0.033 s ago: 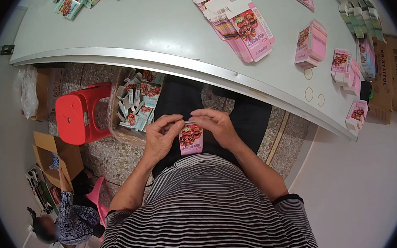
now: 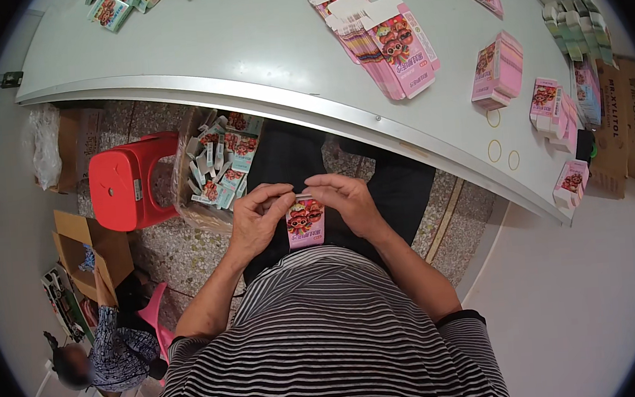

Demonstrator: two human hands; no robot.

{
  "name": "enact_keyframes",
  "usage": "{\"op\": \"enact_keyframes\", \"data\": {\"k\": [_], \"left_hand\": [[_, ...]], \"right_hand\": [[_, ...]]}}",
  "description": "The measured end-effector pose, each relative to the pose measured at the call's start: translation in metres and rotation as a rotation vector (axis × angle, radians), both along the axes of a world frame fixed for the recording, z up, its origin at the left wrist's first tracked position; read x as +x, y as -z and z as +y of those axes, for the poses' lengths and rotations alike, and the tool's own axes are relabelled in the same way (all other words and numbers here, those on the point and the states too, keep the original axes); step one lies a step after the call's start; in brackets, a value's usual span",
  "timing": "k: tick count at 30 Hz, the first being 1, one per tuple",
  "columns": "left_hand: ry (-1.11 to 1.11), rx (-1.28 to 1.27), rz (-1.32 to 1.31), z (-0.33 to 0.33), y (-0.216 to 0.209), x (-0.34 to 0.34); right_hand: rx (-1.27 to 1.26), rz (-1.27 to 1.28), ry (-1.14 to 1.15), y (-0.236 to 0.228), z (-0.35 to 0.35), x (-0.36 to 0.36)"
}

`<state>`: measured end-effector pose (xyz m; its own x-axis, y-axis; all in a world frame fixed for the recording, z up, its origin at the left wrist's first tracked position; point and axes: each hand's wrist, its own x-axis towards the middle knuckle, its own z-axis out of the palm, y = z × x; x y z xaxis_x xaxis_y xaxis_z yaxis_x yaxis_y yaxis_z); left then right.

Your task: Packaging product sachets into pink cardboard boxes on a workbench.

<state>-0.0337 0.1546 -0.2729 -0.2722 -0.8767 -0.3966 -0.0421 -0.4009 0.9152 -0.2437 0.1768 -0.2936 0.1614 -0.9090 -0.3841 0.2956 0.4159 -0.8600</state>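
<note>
In front of my striped shirt, a small pink printed carton (image 2: 305,222) stands over my lap, its picture side toward me. My left hand (image 2: 254,222) pinches the carton's upper left corner with thumb and fingers. At the upper right corner, the fingers of my right hand (image 2: 349,207) are bent together over the same end. The fingertips cover most of the carton's top edge, so whether its flap is folded in cannot be seen.
A white table (image 2: 231,52) spans ahead, bearing a fanned stack of flat pink cartons (image 2: 403,50), upright pink cartons (image 2: 498,71) and yellow rubber bands (image 2: 494,151). Left are a lined box of green cartons (image 2: 221,161), a red stool (image 2: 119,186), and another person (image 2: 121,356) at a cardboard box (image 2: 98,249).
</note>
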Motion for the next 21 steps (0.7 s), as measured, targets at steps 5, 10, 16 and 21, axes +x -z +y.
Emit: {"op": "enact_keyframes", "data": {"k": [5, 10, 16, 21], "left_hand": [[0.000, 0.088, -0.014, -0.002, -0.001, 0.001], [0.043, 0.037, 0.019, -0.002, 0.006, 0.006], [0.103, 0.129, -0.008, -0.003, -0.004, 0.009], [0.148, 0.129, 0.046, 0.002, -0.001, 0.013]], "right_hand": [[-0.018, 0.050, -0.069, 0.001, -0.001, -0.003], [-0.016, -0.011, -0.063, 0.007, 0.000, -0.001], [-0.129, 0.040, -0.120, 0.015, 0.004, -0.007], [-0.155, -0.029, -0.155, 0.019, 0.009, -0.007]]}}
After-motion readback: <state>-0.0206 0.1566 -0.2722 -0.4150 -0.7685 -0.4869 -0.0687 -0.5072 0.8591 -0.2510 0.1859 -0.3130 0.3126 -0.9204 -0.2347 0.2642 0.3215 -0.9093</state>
